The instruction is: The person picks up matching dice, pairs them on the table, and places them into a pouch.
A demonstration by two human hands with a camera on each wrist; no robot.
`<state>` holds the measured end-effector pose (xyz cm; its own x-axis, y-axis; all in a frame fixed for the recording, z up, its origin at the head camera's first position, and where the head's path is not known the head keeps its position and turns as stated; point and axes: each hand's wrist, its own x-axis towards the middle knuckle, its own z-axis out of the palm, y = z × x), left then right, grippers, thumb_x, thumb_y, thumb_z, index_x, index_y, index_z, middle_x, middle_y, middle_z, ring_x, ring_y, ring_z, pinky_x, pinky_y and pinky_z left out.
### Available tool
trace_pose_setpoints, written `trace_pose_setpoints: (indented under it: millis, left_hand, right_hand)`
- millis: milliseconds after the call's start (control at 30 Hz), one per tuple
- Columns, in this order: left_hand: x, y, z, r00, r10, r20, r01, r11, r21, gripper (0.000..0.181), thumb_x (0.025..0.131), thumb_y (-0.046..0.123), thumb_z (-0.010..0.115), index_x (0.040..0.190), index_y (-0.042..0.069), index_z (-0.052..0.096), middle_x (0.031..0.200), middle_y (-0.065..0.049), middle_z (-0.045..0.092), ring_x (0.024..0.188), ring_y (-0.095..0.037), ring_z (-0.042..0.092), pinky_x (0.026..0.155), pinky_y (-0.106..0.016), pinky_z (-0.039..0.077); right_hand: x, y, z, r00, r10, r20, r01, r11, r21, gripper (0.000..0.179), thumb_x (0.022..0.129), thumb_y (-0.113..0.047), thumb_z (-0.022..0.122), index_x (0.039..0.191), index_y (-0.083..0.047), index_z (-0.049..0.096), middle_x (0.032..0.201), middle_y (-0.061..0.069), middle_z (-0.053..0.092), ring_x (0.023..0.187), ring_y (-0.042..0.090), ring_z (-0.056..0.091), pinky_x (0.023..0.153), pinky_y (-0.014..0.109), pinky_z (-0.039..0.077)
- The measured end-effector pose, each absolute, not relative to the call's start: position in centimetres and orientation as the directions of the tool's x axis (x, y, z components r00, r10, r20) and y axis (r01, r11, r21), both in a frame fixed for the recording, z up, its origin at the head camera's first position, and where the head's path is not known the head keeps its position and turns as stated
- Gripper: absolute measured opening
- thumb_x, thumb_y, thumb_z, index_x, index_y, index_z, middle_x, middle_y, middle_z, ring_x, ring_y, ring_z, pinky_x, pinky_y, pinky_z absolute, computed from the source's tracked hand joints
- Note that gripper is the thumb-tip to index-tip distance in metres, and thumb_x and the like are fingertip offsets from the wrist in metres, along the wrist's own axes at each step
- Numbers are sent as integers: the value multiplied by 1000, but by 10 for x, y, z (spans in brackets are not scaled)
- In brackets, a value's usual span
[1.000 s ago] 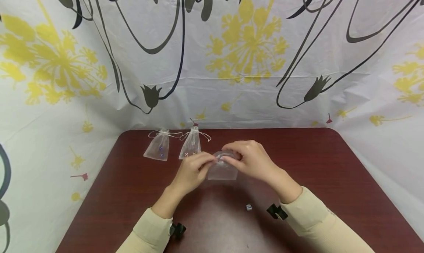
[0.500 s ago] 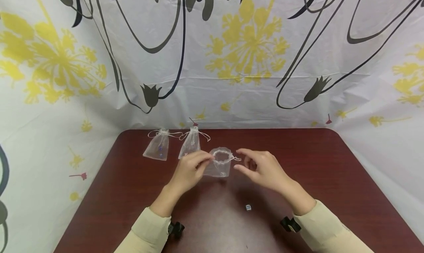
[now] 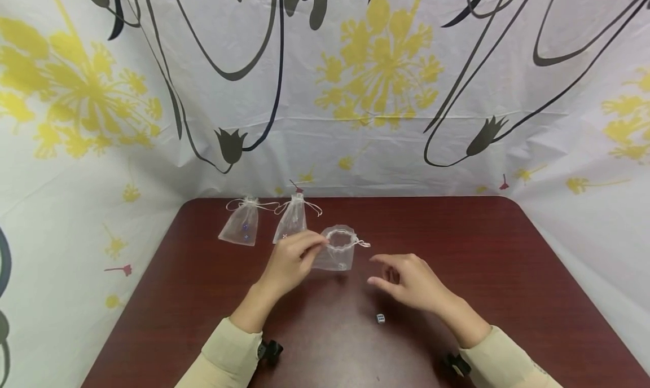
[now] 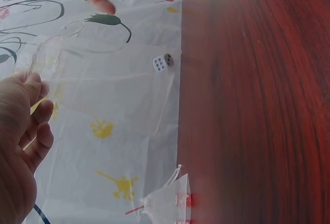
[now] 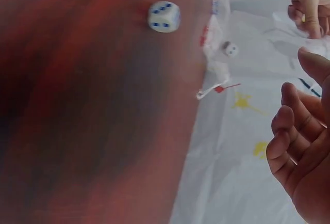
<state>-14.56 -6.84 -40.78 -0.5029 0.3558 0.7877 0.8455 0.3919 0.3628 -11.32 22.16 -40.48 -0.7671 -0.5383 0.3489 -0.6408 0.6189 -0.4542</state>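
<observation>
My left hand [image 3: 290, 263] pinches the rim of a small sheer drawstring pouch [image 3: 339, 260], held above the table with its mouth spread in a ring. Its cord loop hangs out to the right. In the left wrist view a white die with blue pips [image 4: 160, 63] lies in the pouch's bottom corner. The right hand [image 3: 415, 282] is apart from the pouch, holding nothing, thumb and index finger spread. Below it, a second white die [image 3: 380, 318] sits on the table; the right wrist view shows this die [image 5: 164, 17] larger, with blue pips.
Two tied sheer pouches stand at the back left of the dark red table [image 3: 472, 236]: one pouch [image 3: 240, 225] with bluish dice, another pouch [image 3: 291, 219] with red-marked dice, partly behind my left hand. A patterned cloth [image 3: 386, 168] hangs behind the table.
My right hand has let go of the pouch's rim and moved right and down, nearer the loose die. The pouch mouth now shows as a ring. My left hand keeps its pinch.
</observation>
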Motion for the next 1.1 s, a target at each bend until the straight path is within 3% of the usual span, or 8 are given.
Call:
trace_pose_setpoints:
  millis: [400, 633, 867, 1100]
  left_hand:
    - [-145, -68, -410, -525, 354, 774, 831, 410, 376, 13, 87, -3, 75, 97, 6, 75, 93, -2, 74, 85, -14, 71, 76, -24, 57]
    - [-145, -68, -410, -528, 354, 772, 830, 407, 381, 14, 88, -4, 74, 97, 6, 75, 94, -3, 75, 86, -15, 71, 77, -24, 57]
    - [-145, -68, -411, -531, 354, 770, 828, 411, 382, 14, 87, -4, 75, 97, 6, 75, 94, -4, 75, 86, -15, 72, 78, -25, 58]
    - [-144, -67, -411, -530, 355, 770, 828, 410, 382, 14, 87, -4, 74, 97, 6, 75, 94, -4, 75, 86, -15, 72, 78, -25, 58]
  right_hand:
    - [-103, 239, -431, -774, -598, 206, -616, 640, -458, 39, 89, -32, 80, 113, -3, 72, 71, -20, 54, 56, -6, 46, 52, 19, 43]
    - [-97, 244, -445, -750, -656, 84, -610, 639, -468, 42, 83, -39, 84, 111, -10, 73, 77, -15, 58, 60, -5, 45, 60, 21, 45]
    - [-95, 247, -449, -723, -686, 82, -637, 615, -466, 40, 82, -40, 85, 108, -12, 73, 77, -16, 56, 65, -4, 46, 63, 22, 46]
    - [-94, 246, -455, -695, -710, 115, -667, 577, -472, 28, 81, -28, 86, 102, -16, 73, 76, -16, 56, 65, -3, 49, 60, 18, 44]
